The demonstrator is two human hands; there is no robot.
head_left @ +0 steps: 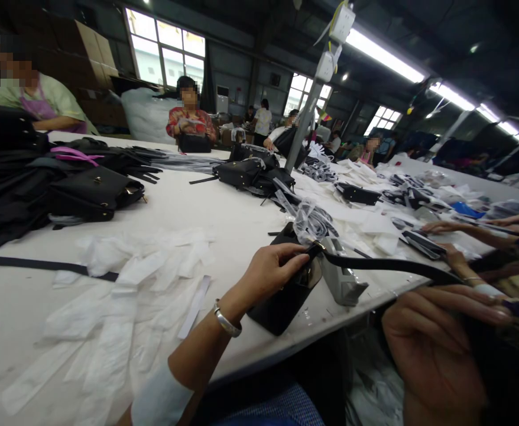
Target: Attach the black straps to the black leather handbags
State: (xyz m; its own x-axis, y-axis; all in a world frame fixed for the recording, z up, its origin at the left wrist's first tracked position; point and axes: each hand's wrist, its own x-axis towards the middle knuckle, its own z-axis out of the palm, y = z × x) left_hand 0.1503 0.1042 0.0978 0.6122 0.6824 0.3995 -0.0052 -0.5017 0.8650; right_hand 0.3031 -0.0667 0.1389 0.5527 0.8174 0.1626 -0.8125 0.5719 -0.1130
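Observation:
My left hand, with a silver bangle at the wrist, pinches the top edge of a black bag near its metal fitting. The bag leans at the table's front edge, its opening partly showing. A black strap runs from that fitting to the right. My right hand, raised close to the camera at the lower right, has its fingers closed around the strap's other part. A grey tape dispenser stands just right of the bag.
White wrapping strips lie on the white table at left. Black bags are heaped at the far left, with more bags at centre back. Clear-wrapped straps lie behind the dispenser. Co-workers' hands work at the right.

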